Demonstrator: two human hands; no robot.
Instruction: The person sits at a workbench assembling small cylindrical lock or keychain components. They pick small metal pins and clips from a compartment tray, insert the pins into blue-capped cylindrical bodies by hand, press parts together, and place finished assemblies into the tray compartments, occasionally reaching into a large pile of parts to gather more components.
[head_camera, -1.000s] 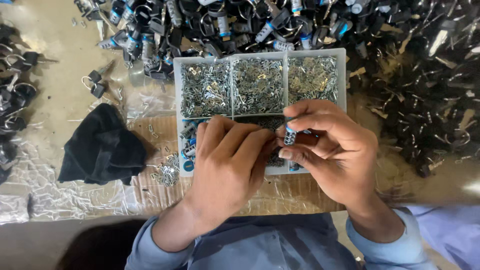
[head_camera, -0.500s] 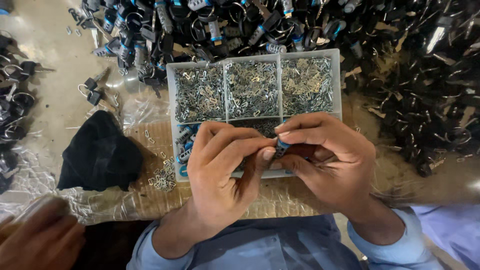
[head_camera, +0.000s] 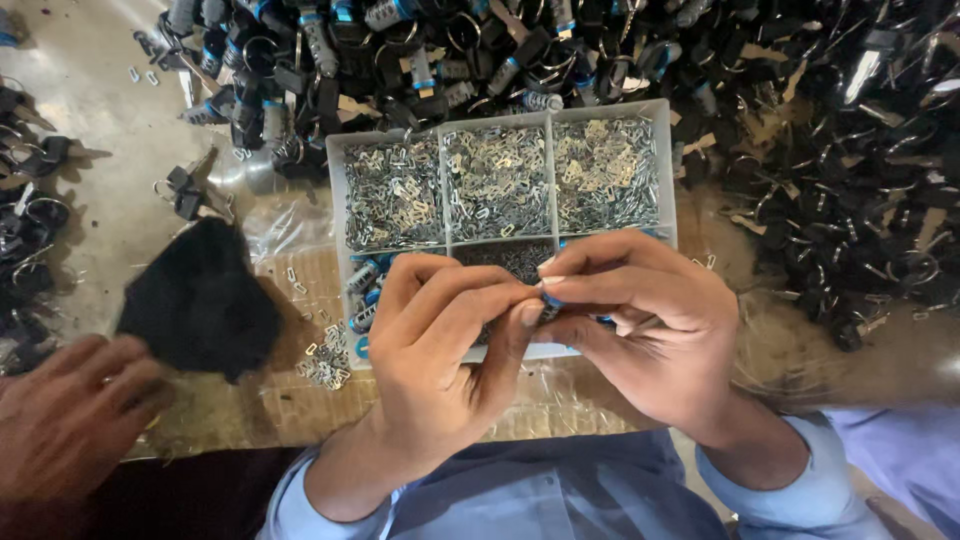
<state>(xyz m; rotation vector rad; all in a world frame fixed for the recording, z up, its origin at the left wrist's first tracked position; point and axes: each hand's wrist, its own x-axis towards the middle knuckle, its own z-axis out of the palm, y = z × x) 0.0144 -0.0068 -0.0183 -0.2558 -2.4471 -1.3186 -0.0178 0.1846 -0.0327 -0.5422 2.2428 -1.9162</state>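
Hands meet over the near edge of a compartment box (head_camera: 340, 190) in the head view. The left hand (head_camera: 440, 350) and right hand (head_camera: 640, 330) are both curled tight, fingertips pressed together around a small blue-ended part (head_camera: 551, 299), which sits pinched between them and is mostly covered by the fingers; its exact shape cannot be told. The part hovers just above the box's front row.

That clear plastic box has three rear compartments filled with small flat metal pieces (head_camera: 497, 180), and a front row holding darker bits and a few blue-and-silver cylinders (head_camera: 362, 278), largely hidden under the hands. Beyond the box lies a broad heap of black keys, rings and cylinders (head_camera: 820, 150), spreading along the right side too. Left of the box rests a black cloth (head_camera: 200, 300), with a little pile of loose metal pieces (head_camera: 325, 362) between cloth and box. Another person's hand (head_camera: 70, 420) lies at the lower left, touching the cloth's near edge.
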